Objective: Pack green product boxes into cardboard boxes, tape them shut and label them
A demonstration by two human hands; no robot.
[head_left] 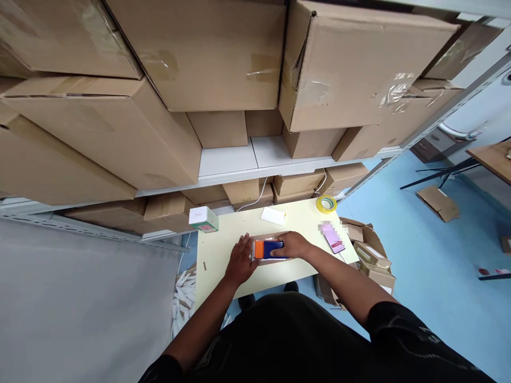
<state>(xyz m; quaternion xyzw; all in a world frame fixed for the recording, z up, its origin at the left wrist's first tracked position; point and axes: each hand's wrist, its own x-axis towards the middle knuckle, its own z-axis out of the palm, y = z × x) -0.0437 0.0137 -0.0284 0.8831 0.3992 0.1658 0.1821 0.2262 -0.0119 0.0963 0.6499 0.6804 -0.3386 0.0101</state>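
My right hand [294, 245] is closed around a block-shaped blue and orange thing [266, 249], its orange end pointing left; I cannot make out its exact kind. Beneath it lies a flat brown cardboard piece or package [268, 263] on the pale yellow table [223, 282]. At the left end of the cardboard, my left hand [240, 263] rests with its fingers stretched out, its thumb near the orange end. Part of the cardboard is hidden under both hands and the blue and orange thing.
On the table are a white and green box [204, 219], a white card or flat box [273, 216], a yellow tape roll [326, 204] and a phone [332, 237]. Shelves with large cardboard boxes [215, 53] rise behind. An open carton [373, 250] of small boxes stands right.
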